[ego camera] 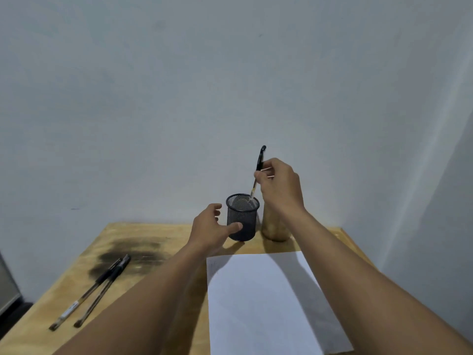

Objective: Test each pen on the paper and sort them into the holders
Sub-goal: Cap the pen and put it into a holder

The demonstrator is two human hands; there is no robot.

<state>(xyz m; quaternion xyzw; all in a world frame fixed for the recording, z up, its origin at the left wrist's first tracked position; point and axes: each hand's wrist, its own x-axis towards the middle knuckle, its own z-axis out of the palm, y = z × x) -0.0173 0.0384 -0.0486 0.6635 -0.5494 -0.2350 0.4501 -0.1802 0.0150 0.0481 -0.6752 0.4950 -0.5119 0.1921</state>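
A black mesh holder (242, 221) stands at the back of the wooden table (76, 283). Beside it on the right is a brown cylindrical holder (272, 229), partly hidden by my right forearm. My right hand (280, 183) pinches a black pen (259, 166), held nearly upright with its tip just inside the mesh holder's rim. My left hand (212, 228) cups the mesh holder from the left, thumb on its front wall. A white sheet of paper (268, 303) lies in front of the holders, with faint marks near its top left corner. Two more pens (97, 290) lie together on the left.
A dark scorch-like stain (133, 254) marks the table behind the two pens. A plain grey wall rises right behind the table. The table's back edge runs just behind the holders, and a grey object (6, 290) shows at the far left edge.
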